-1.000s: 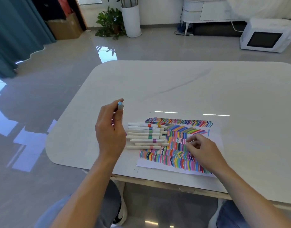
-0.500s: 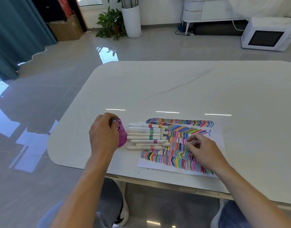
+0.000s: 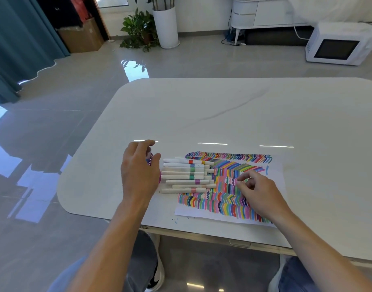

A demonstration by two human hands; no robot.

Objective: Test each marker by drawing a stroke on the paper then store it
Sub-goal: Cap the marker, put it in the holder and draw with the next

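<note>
Left hand (image 3: 138,178) has opened its grip over the purple holder (image 3: 149,160), empty; markers (image 3: 181,171) lie just to its right, long axes left-right

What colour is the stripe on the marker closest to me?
Pale pink. The nearest marker shows it best in the head view.

**My work surface: white table (image 3: 244,106).**
I see stroke-covered paper (image 3: 202,204) on it, markers (image 3: 187,175) lying across the paper's left edge.
</note>
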